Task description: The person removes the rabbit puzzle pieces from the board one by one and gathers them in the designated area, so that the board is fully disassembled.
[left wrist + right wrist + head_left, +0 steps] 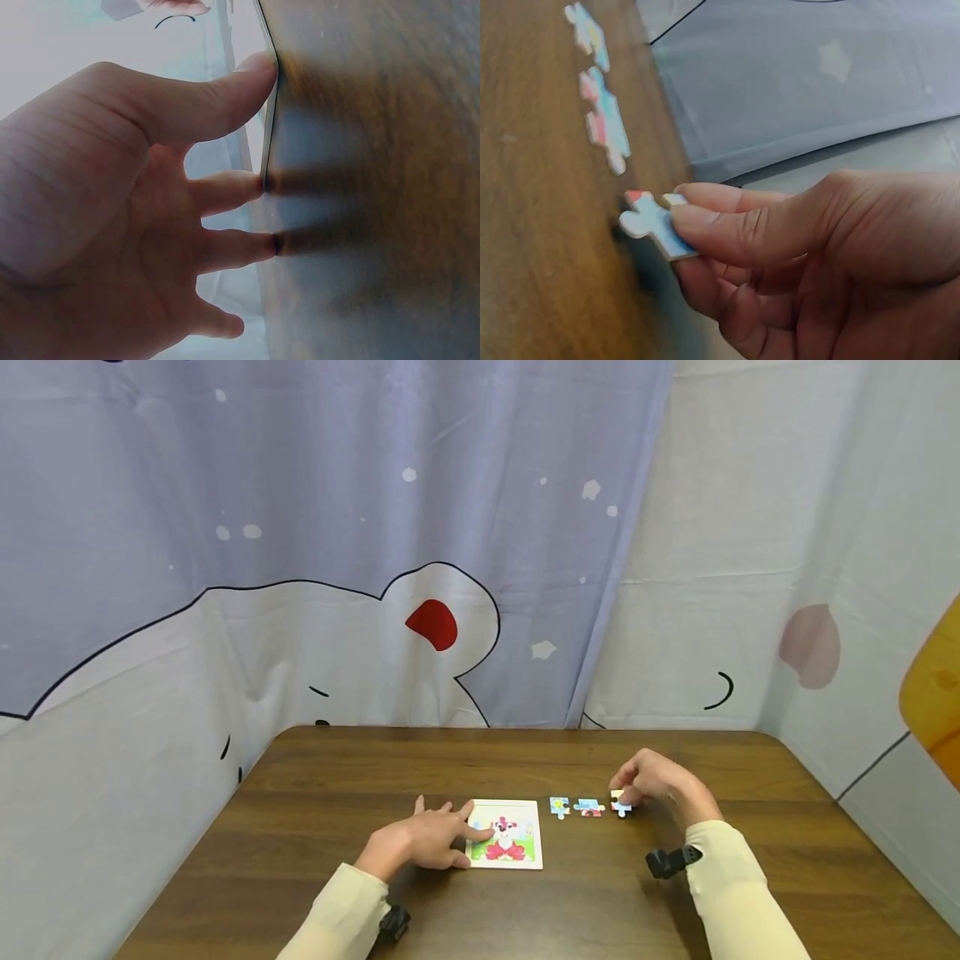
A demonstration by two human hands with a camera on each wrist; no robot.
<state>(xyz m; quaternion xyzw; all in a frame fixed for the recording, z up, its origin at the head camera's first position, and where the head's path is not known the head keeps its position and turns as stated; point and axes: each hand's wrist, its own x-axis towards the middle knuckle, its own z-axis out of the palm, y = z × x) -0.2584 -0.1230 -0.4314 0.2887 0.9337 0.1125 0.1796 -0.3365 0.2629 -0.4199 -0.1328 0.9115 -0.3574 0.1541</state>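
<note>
A square puzzle board [534,814] with a pale frame lies on the table, showing a partly assembled picture of a red and white animal on green. My left hand [427,841] rests at its left side with fingers spread, the index finger reaching over the picture. In the left wrist view the thumb [225,101] touches the board's edge. Right of the board, my right hand [654,778] pinches a jigsaw piece [654,226] between thumb and fingers, tilted close over the table. That piece is white and blue with a red corner.
Two loose jigsaw pieces lie in a row between the board and my right hand: a blue one with yellow [558,806] and a blue one with red [590,808]. The brown wooden table [337,777] ends at a printed curtain [337,643] behind.
</note>
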